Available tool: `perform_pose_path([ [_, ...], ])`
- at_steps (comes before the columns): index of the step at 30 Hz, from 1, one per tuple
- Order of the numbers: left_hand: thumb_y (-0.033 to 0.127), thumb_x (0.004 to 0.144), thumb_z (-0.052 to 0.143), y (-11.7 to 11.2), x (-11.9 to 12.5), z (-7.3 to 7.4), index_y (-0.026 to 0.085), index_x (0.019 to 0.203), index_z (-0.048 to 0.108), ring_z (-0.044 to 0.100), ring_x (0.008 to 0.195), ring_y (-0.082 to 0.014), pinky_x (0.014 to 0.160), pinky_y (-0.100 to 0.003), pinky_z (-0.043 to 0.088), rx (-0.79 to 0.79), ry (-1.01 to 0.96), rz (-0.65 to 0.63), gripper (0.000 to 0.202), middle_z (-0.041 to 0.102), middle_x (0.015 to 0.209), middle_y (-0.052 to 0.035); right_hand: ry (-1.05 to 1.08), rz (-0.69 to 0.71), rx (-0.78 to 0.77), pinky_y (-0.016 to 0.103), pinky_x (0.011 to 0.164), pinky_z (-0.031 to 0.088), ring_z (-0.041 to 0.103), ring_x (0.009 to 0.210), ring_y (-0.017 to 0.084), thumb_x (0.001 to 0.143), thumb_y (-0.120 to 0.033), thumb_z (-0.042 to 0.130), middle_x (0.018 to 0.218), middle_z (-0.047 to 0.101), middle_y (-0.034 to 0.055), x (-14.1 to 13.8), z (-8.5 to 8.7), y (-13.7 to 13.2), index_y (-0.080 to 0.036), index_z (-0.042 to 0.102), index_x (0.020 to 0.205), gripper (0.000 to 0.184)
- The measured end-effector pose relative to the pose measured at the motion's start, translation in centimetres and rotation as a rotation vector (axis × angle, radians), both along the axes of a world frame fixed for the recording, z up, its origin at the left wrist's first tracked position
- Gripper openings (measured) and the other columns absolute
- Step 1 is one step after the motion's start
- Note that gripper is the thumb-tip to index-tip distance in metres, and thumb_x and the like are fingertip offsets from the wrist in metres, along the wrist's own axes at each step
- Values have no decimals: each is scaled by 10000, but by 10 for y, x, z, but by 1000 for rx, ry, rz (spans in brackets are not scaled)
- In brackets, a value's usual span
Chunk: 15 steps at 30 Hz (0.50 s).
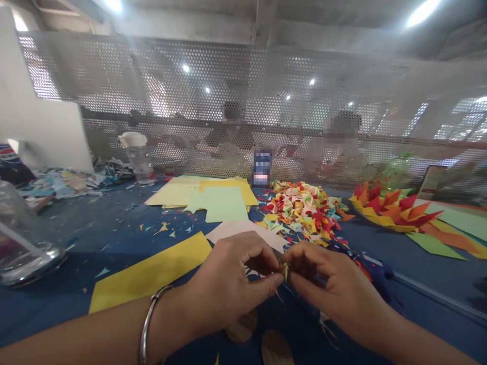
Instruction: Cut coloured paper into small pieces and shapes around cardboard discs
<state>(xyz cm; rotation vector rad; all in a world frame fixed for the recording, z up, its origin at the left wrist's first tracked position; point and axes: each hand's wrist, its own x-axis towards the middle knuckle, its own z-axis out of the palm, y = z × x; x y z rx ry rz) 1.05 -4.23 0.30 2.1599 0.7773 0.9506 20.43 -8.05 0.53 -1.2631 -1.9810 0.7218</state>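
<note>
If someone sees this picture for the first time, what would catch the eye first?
Probably the left hand and right hand at bottom centre, pinching a small folded paper between them. Behind them lies a bright pile of folded pieces, with a spiky red and orange shape to its right. A yellow sheet lies left of the hands.

On the blue table (114, 238) I see a yellow sheet (148, 276) at front left and a stack of yellow and green sheets (215, 200) farther back. Right of the stack sits a heap of small folded paper pieces (304, 205), then large orange and red paper points (395, 210). A lidded cup (139, 157) stands by the perforated screen (243, 91); a glass jar (23, 243) is at far left.
</note>
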Motion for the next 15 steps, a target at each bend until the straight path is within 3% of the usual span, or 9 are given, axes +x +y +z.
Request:
perform_pose_path([
  [15,237,764,682,3,-2,3,177,799,681,650,740,-139,708,-258,546,-102,-21,-40,70,681,830,-29,6,-5,29,216,525,410,495,583,113,846,-195,527,673,557,-26,1,1,-4,-214,576,818,59],
])
